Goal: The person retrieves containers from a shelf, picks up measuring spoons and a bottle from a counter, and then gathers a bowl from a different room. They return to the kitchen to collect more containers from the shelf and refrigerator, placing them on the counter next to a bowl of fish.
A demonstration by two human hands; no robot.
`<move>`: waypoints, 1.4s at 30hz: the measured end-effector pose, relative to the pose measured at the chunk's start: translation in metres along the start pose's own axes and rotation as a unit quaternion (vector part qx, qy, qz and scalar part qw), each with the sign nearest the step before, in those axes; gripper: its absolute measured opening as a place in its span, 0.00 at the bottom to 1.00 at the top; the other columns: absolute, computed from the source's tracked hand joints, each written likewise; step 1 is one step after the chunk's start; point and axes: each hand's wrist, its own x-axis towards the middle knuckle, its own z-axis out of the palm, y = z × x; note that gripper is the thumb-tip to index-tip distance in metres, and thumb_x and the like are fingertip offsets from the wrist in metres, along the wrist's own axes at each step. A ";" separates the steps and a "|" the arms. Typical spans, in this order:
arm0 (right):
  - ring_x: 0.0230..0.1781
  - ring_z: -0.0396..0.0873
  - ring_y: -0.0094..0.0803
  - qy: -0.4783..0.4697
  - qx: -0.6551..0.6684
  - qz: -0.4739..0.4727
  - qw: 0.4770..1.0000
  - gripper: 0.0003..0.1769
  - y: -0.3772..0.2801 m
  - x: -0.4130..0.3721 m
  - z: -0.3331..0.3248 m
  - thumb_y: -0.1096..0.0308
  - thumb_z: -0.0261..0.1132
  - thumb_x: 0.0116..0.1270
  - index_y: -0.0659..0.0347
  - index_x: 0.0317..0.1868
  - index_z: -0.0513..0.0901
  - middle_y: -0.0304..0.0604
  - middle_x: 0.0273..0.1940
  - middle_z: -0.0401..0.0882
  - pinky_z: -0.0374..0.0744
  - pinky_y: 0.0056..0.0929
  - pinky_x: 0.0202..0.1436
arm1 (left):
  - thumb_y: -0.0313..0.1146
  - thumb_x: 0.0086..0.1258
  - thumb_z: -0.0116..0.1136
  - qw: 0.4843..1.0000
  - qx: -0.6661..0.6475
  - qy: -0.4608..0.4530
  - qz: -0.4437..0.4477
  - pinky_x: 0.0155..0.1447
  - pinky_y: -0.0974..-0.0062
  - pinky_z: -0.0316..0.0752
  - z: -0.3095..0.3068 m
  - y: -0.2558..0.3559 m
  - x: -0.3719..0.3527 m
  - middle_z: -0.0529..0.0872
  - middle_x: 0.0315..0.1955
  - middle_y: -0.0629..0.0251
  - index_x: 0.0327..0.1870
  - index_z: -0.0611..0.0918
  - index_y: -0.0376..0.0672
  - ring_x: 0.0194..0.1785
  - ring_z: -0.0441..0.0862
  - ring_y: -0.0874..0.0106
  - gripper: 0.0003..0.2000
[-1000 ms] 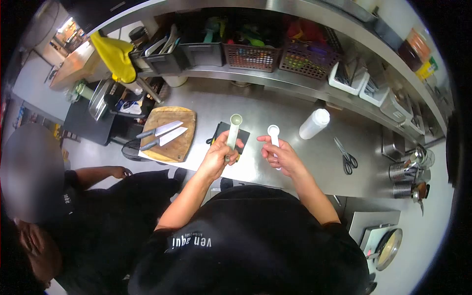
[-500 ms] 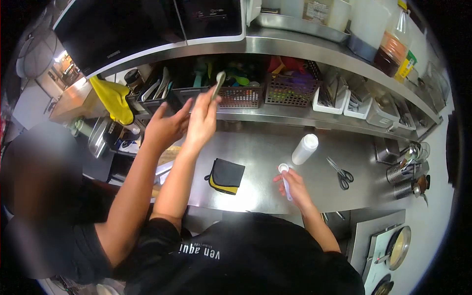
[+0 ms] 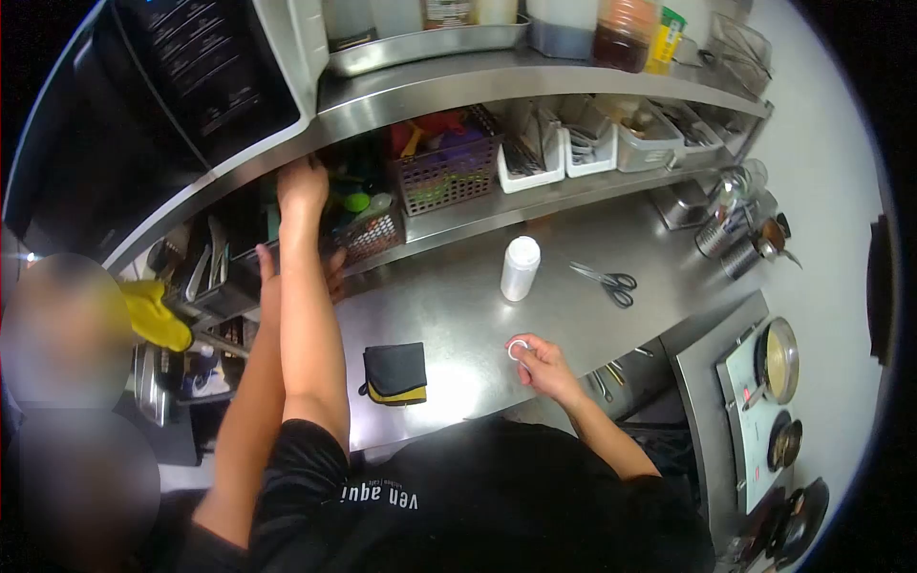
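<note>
My left hand reaches into the dark baskets under the upper shelf, its fingers hidden in shadow among utensils. A green spoon lies just right of it. Over the counter's front edge, my right hand is closed around a small white measuring spoon, whose round bowl shows at the fingertips. Beyond that hand a white plastic bottle stands upright, with black-handled scissors lying to its right. A folded black and yellow cloth lies on the steel counter between my arms.
A co-worker's open hand is behind and below my left forearm. Brown baskets and white utensil bins line the lower shelf. A microwave overhangs at left; pans sit at right.
My left hand, which held a pale spoon-like utensil above the shelf edge, has moved into the baskets. The view has turned rightward. My right hand still holds the measuring spoon.
</note>
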 end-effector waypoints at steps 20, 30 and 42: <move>0.16 0.66 0.16 0.013 0.041 -0.072 0.997 0.14 -0.040 0.016 0.009 0.69 0.65 0.69 0.64 0.52 0.81 0.37 0.33 0.83 0.62 0.17 0.18 | 0.41 0.79 0.46 0.666 -0.659 -0.138 -0.321 0.26 0.84 0.66 -0.083 0.110 -0.157 0.79 0.26 0.72 0.46 0.76 0.43 0.23 0.71 0.83 0.12; 0.21 0.70 0.14 -0.150 0.136 -0.328 0.923 0.15 -0.186 0.045 0.083 0.69 0.62 0.72 0.64 0.56 0.79 0.31 0.29 0.78 0.67 0.16 0.23 | 0.32 0.75 0.54 0.776 -0.609 -0.081 -0.144 0.55 0.77 0.73 -0.145 0.161 -0.135 0.84 0.46 0.62 0.46 0.79 0.39 0.49 0.79 0.77 0.07; 0.15 0.68 0.15 -0.093 0.135 -0.210 0.964 0.14 -0.100 0.019 -0.035 0.64 0.59 0.74 0.63 0.53 0.74 0.45 0.30 0.85 0.65 0.16 0.17 | 0.37 0.76 0.55 0.876 -0.454 -0.144 -0.073 0.51 0.83 0.69 -0.116 0.183 -0.155 0.81 0.43 0.70 0.51 0.80 0.37 0.45 0.74 0.80 0.13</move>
